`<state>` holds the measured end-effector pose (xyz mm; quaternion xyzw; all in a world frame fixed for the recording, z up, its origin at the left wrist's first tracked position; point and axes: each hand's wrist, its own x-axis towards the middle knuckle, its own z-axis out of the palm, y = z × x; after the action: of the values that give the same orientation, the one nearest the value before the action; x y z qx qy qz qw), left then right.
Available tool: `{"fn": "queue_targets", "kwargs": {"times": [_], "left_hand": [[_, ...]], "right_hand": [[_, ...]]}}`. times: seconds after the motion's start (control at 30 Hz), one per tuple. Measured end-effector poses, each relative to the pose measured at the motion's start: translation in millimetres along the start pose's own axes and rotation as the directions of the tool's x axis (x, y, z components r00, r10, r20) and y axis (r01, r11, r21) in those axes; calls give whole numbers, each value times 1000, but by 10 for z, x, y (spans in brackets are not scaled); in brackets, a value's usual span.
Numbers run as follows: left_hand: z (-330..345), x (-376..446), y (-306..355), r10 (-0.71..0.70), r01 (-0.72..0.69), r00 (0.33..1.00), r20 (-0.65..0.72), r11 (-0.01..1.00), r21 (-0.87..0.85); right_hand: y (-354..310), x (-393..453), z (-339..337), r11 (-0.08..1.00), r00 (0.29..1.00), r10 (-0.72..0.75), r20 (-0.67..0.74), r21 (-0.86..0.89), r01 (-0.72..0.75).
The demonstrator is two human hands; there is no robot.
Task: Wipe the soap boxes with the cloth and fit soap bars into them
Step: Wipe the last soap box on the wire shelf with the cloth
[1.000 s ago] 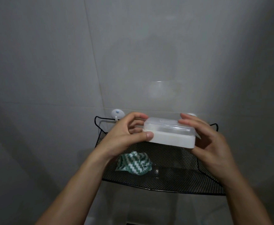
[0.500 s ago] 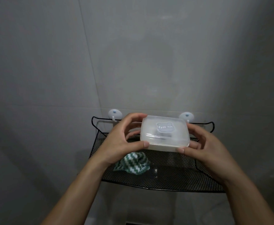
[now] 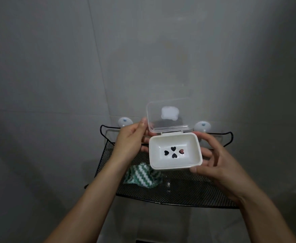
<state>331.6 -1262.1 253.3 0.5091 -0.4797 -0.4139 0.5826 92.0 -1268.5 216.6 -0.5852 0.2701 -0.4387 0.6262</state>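
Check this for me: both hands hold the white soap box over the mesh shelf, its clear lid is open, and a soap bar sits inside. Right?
Not quite. The head view shows the soap box empty, only heart-shaped drain holes in its floor. Both hands, left and right, do hold it over the mesh shelf, lid open.

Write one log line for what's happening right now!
soap box: lid open, empty | left hand: holds box | right hand: holds box | cloth: on rack

Both hands hold a white soap box [image 3: 175, 152] above a black mesh shelf [image 3: 187, 193] on a grey tiled wall. The left hand [image 3: 129, 144] touches the raised clear lid [image 3: 170, 119]; the right hand [image 3: 219, 165] cradles the base. Heart-shaped holes show inside. A green striped cloth [image 3: 142, 176] lies on the shelf's left.
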Motion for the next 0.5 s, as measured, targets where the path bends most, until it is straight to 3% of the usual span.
{"fn": "queue_targets", "kwargs": {"times": [0.17,0.3,0.5], "left_hand": [[-4,-4,-32,36,-38,999,40,998,41],[-49,-4,-70,46,-44,991,124,999,-20],[-92,53,-119,53,-49,983,173,998,-31]], "right_hand": [[-15,-3,6,1000,999,-9,-34,15,10],[-12,-22,-3,1000,998,-11,-60,20,12],[-64,-28,20,987,991,97,-87,140,-84]]}}
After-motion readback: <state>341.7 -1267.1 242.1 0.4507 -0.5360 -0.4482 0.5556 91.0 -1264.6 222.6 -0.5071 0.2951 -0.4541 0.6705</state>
